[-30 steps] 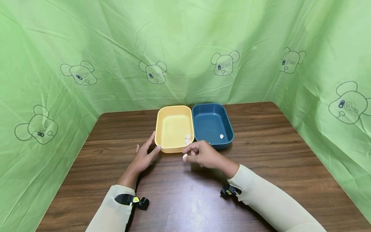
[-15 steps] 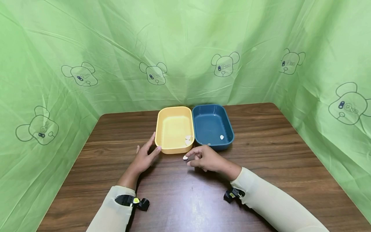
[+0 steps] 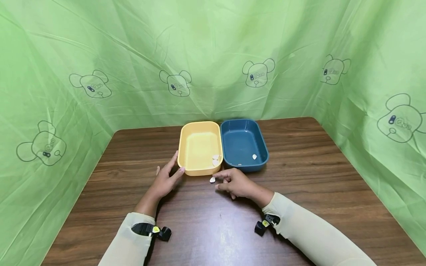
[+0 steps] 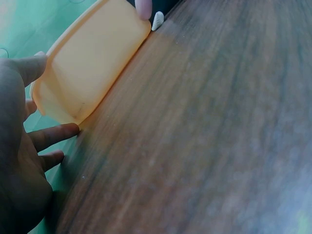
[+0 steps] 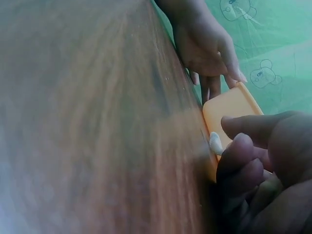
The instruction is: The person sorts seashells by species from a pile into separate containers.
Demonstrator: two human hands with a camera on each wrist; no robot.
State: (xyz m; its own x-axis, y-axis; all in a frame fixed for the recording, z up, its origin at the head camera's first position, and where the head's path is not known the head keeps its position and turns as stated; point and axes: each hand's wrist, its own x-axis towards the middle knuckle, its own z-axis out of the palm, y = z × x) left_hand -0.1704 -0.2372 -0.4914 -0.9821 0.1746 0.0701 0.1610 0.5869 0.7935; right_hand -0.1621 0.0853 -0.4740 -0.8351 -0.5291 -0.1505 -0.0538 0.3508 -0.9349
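A small white ribbed seashell (image 3: 212, 180) lies on the table just in front of the yellow tray (image 3: 199, 172). My right hand (image 3: 237, 183) has its index fingertip at this shell, with the thumb apart from it and the other fingers bent. In the right wrist view the shell (image 5: 215, 143) shows beyond the fingertips. My left hand (image 3: 164, 181) spreads its fingers against the near left corner of the yellow tray, thumb at the front rim. Several whitish shells (image 3: 215, 162) sit in that tray's near right corner.
A dark blue tray (image 3: 247, 169) stands against the yellow one's right side. It holds a white shell (image 3: 254, 157) and another small piece (image 3: 239, 164) by its near wall. Green cloth (image 3: 213, 55) hangs behind the wooden table (image 3: 133, 147).
One second ago my right thumb and index finger pinched the shell. Since then the shell has come to lie on the table and the thumb has drawn away. My left hand stays put.
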